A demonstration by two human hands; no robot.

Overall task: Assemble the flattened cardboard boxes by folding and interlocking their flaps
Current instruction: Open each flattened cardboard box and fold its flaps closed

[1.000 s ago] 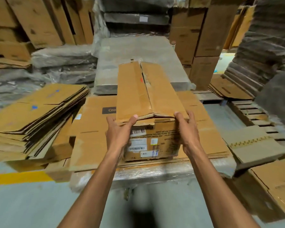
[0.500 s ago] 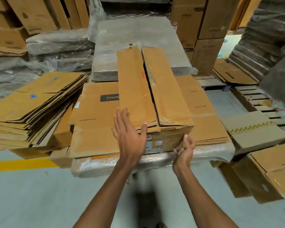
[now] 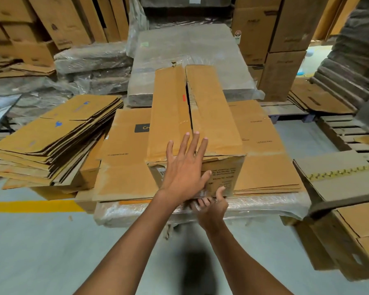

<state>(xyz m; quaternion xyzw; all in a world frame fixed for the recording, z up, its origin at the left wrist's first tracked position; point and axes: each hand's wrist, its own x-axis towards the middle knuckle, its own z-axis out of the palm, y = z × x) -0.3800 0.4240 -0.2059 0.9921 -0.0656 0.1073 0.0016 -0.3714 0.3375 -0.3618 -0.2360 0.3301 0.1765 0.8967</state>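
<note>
Box (image 3: 216,124) under flat left hand (image 3: 183,173)

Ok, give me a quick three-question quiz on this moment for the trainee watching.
1. True or false: the left hand rests open, fingers spread, on the top flaps of the box.
2. The yellow floor line lies on which side of the wrapped pallet? A left, B right, C behind.
3. Fill in: the right hand is at the ____ near edge of the box.
Key: 1 true; 2 A; 3 bottom.
</note>
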